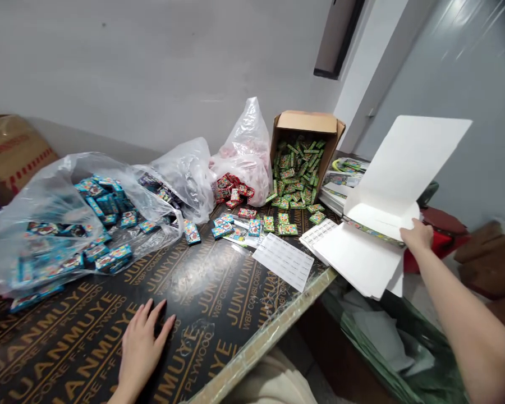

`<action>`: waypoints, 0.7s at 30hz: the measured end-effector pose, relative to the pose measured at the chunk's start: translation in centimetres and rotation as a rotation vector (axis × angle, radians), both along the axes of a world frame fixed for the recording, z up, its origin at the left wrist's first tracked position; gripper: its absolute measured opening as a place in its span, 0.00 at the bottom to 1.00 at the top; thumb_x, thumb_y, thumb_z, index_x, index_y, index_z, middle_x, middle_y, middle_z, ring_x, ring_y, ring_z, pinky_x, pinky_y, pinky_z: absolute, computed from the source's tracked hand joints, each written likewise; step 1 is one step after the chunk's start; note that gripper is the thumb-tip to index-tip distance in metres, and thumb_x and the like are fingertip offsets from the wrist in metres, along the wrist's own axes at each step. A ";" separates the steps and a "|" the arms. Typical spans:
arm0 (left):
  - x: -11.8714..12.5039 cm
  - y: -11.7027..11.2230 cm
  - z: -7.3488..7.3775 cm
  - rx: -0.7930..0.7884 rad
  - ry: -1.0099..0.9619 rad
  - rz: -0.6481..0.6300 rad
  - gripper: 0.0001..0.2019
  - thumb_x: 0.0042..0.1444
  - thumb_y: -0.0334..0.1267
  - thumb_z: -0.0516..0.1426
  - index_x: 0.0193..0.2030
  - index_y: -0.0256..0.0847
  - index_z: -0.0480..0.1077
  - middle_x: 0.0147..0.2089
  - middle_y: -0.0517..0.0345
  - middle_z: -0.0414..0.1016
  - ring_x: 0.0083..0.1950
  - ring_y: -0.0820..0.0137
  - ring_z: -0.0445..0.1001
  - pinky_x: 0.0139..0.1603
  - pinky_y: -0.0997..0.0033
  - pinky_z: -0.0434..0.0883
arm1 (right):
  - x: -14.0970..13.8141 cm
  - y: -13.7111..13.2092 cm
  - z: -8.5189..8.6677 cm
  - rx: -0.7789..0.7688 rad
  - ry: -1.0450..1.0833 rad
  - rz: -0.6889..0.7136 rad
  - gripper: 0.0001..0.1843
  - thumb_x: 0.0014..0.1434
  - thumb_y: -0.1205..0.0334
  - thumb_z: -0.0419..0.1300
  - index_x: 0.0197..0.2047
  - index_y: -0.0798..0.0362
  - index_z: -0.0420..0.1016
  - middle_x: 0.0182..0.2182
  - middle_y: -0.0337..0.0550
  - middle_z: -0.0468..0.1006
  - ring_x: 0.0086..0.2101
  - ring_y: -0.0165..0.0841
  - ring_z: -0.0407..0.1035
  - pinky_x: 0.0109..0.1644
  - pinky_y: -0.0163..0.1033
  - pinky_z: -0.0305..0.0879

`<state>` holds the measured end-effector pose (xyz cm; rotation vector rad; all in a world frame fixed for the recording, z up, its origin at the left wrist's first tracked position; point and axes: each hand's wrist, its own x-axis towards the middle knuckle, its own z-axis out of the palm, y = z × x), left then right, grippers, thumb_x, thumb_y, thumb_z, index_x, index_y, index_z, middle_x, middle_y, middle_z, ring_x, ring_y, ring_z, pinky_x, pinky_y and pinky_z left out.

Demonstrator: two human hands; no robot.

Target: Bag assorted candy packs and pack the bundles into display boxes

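My left hand (143, 343) lies on the black printed plywood tabletop (219, 280), fingers apart, holding nothing. At the right, my right hand (416, 234) is closed on the corner of an opened white cardboard box (404, 163). Its tall flap stands up, and a colourful printed strip shows along its near edge. Below the box is a stack of white sheets (364, 261) that juts past the table edge. Nearest the stack on the table is a sheet of printed labels (284, 261). Small blue boxes (223, 229) and green boxes (288, 229) lie loose beyond it.
Clear plastic bags hold blue boxes (103, 205) at left and red boxes (234, 188) at the middle. A tipped carton (307, 122) spills green boxes. A green sack (370, 348) with white scraps sits below the taped table edge (269, 331). Red stool-like item (446, 224) stands right.
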<state>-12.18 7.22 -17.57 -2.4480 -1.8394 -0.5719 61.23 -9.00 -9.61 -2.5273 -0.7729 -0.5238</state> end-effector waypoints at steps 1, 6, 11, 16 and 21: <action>0.0 0.0 0.0 -0.002 0.001 0.002 0.26 0.52 0.51 0.45 0.52 0.39 0.65 0.59 0.44 0.62 0.62 0.55 0.57 0.58 0.53 0.57 | -0.3 0.1 0.3 0.014 0.007 -0.041 0.31 0.50 0.62 0.48 0.57 0.68 0.61 0.45 0.77 0.62 0.42 0.56 0.62 0.34 0.56 0.56; 0.2 -0.2 0.0 -0.013 0.003 -0.003 0.25 0.53 0.50 0.46 0.52 0.38 0.65 0.59 0.44 0.62 0.62 0.56 0.57 0.59 0.54 0.57 | -4.1 2.7 3.1 0.120 -0.096 -0.046 0.28 0.55 0.56 0.49 0.57 0.58 0.63 0.58 0.67 0.50 0.52 0.59 0.49 0.47 0.61 0.45; 0.2 -0.3 -0.1 0.002 0.003 -0.004 0.24 0.54 0.49 0.46 0.52 0.38 0.66 0.59 0.45 0.62 0.61 0.56 0.57 0.59 0.55 0.57 | -10.5 8.7 5.0 0.076 -0.186 0.202 0.24 0.57 0.59 0.50 0.55 0.59 0.65 0.60 0.63 0.50 0.55 0.55 0.48 0.52 0.59 0.43; 0.0 -0.4 -0.3 0.021 0.032 -0.023 0.24 0.55 0.49 0.45 0.53 0.37 0.65 0.59 0.44 0.62 0.62 0.57 0.57 0.59 0.55 0.57 | -20.7 15.3 2.4 -0.196 -0.001 0.691 0.23 0.61 0.61 0.43 0.55 0.62 0.64 0.54 0.58 0.64 0.53 0.44 0.56 0.54 0.48 0.50; 0.1 -0.6 -0.3 0.030 0.053 -0.025 0.23 0.56 0.47 0.46 0.53 0.35 0.66 0.59 0.43 0.61 0.62 0.56 0.56 0.59 0.55 0.56 | -30.8 20.8 -1.6 -0.388 0.070 1.007 0.19 0.57 0.52 0.54 0.50 0.48 0.70 0.50 0.43 0.71 0.50 0.35 0.62 0.53 0.38 0.52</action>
